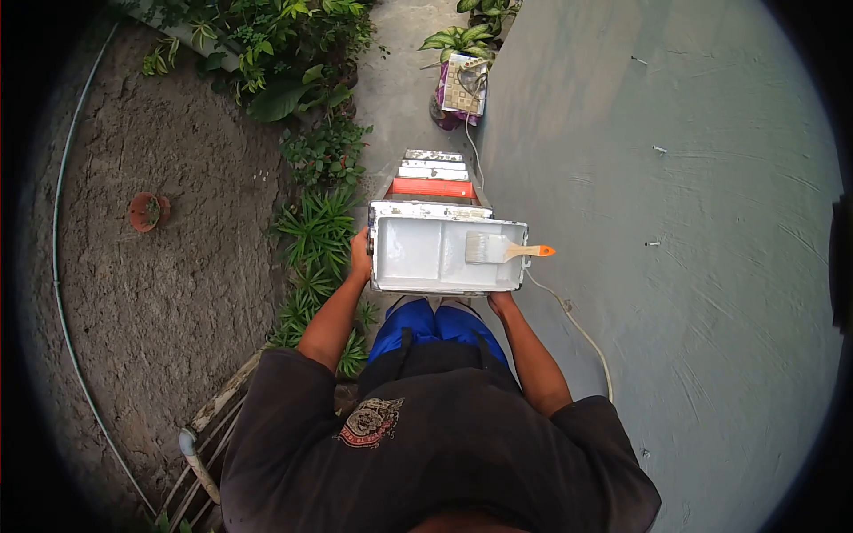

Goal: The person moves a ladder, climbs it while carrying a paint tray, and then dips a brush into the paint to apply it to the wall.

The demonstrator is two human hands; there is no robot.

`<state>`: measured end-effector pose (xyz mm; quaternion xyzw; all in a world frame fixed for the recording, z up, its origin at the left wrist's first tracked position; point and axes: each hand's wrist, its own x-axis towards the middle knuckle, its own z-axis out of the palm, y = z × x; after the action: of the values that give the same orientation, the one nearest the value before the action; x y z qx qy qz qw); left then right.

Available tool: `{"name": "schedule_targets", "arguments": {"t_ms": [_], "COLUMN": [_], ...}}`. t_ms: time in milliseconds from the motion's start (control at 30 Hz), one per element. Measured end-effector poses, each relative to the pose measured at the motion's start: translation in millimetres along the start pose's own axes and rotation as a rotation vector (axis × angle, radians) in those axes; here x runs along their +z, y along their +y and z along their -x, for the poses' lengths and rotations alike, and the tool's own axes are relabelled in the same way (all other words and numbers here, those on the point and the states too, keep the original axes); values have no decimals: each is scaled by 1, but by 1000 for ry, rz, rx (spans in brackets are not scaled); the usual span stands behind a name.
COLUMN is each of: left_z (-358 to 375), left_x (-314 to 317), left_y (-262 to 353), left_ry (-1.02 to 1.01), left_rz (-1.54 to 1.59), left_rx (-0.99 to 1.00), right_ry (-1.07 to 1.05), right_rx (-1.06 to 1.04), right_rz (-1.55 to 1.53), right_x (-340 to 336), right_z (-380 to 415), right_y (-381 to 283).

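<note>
A white paint tray (418,290), split by a ridge into two parts and coated with white paint, is level in front of my waist. My left hand (360,255) is closed on its left side. At the near right corner, my right hand (502,304) grips it from below, its fingers mostly hidden under the tray. Across the right part lies a paintbrush (508,249), its bristles in the tray and its orange-tipped handle over the right rim. Just beyond is a stepladder (434,187) with a red step; whether the tray also rests on its top cannot be told.
A grey wall (604,178) with several protruding nails rises on the right. Plants (315,226) line the path's left side, beside bare soil with a small pot (148,212). A pale cable (582,333) runs along the wall. Farther ahead stands a tile-topped stack (462,93).
</note>
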<state>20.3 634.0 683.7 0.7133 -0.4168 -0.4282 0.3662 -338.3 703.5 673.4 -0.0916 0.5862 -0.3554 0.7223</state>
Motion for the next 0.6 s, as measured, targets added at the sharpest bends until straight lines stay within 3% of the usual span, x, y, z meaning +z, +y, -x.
{"name": "schedule_targets", "arguments": {"t_ms": [100, 333, 400, 467, 600], "left_z": [2, 0, 2, 0, -12], "left_x": [0, -2, -4, -6, 2], "left_y": [-3, 3, 9, 14, -32], "left_ry": [-4, -39, -17, -91, -71], "left_rz": [-37, -65, -131, -124, 27], "left_rx": [79, 33, 186, 122, 92], "right_ry": [-42, -41, -56, -41, -19], "right_rx": [25, -13, -12, -35, -41], "right_rz": [7, 239, 276, 339, 577], "right_x": [-5, -28, -31, -30, -10], "right_z": [-3, -19, -20, -17, -5], "right_y": [0, 11, 14, 12, -14]}}
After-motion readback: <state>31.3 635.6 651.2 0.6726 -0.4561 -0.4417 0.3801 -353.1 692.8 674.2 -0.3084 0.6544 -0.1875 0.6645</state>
